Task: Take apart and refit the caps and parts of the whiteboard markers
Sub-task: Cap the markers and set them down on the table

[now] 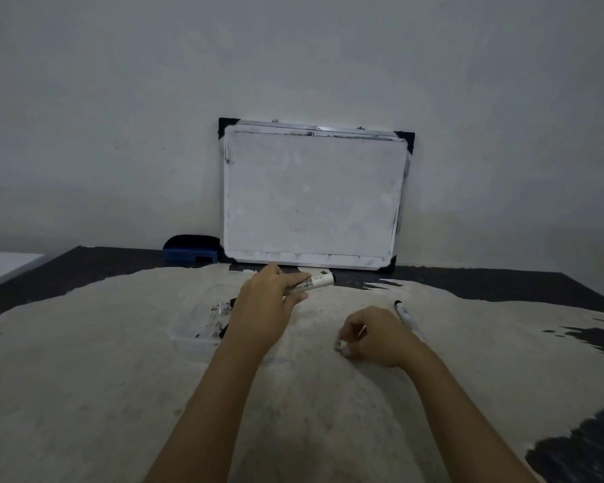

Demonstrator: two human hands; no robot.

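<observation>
My left hand (269, 305) grips a white marker barrel (316, 282) with dark print, its free end pointing right, just above the worn table. My right hand (373, 338) rests on the table with its fingertips pinched on a small pale marker part (342, 344); what the part is cannot be told. A second marker (406, 316) with a black tip lies on the table just right of my right hand. A clear plastic tray (196, 325) with dark marker pieces sits left of my left wrist, partly hidden by it.
A small whiteboard (311, 196) leans against the wall at the table's back edge. A blue eraser (190, 251) lies left of it. The table (119, 378) is dark with a large worn pale patch.
</observation>
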